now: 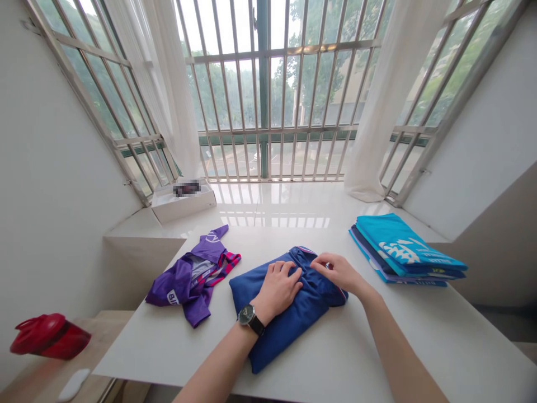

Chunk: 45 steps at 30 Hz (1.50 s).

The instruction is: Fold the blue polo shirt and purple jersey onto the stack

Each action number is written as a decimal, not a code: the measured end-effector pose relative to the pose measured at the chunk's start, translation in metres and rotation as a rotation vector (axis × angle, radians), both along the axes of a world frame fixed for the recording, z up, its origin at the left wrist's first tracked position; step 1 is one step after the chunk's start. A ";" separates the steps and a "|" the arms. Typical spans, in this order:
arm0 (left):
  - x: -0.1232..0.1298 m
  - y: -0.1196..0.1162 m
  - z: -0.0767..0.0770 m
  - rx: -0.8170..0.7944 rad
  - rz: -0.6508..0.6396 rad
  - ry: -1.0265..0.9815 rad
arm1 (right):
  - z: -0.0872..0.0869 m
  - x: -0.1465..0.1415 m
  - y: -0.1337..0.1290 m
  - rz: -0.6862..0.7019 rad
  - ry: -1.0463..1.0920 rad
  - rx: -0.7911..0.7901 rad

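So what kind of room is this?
It looks like a room in a home, though I can't tell which one. There are curtains, a barred window and clothes, some neatly stacked.

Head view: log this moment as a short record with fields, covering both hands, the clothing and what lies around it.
left hand: spread on the dark blue garment; watch on that wrist
right hand: curled at the garment's far edge; grip unclear
support: white table
left on table: crumpled purple garment
right on table: folded clothes stack, bright blue on top
beyond table, left: white box
lower left: red container
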State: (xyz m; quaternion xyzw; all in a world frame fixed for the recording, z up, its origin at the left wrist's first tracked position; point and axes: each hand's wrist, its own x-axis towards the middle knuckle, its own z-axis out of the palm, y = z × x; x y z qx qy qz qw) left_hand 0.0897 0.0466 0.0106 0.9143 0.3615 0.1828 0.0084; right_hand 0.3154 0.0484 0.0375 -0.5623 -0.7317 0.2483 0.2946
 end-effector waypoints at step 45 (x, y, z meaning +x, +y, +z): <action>-0.112 -0.158 -0.015 -0.112 -0.322 -0.205 | -0.053 0.020 -0.195 0.522 -0.354 0.366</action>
